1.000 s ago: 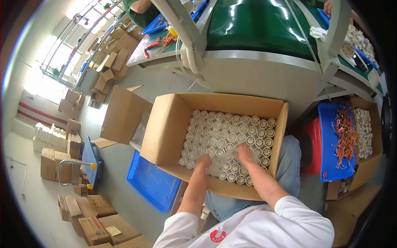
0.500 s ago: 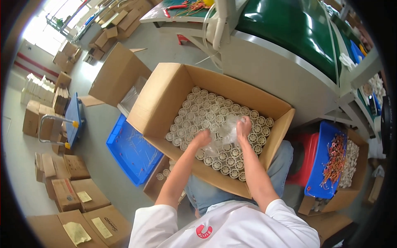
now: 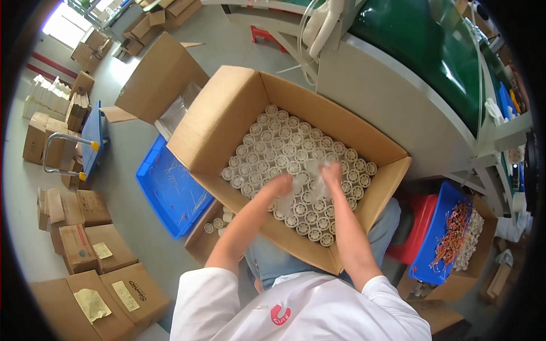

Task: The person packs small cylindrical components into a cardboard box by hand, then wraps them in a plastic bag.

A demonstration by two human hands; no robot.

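Head view, looking down. Item: open cardboard box resting across the person's lap, flaps spread, packed in close rows with small white round spools standing upright on end. Item: piece of thin clear plastic film, crumpled, lying over the spools near the middle of the box, between both hands. Left hand: fingers curled, pinching the left part of the film just above the spools. Right hand: fingers closed on the film's right part, lifted a little above the spools. Both forearms bare, entering from white sleeves at the lower edge. Surroundings: blue plastic tray on the floor left of the box, holding thin strands; a smaller carton with a few more white spools partly under the box's near left corner; blue bin of orange and red wires at right, beside a red container; green conveyor belt on a grey frame behind the box; stacked brown cartons along the left floor.
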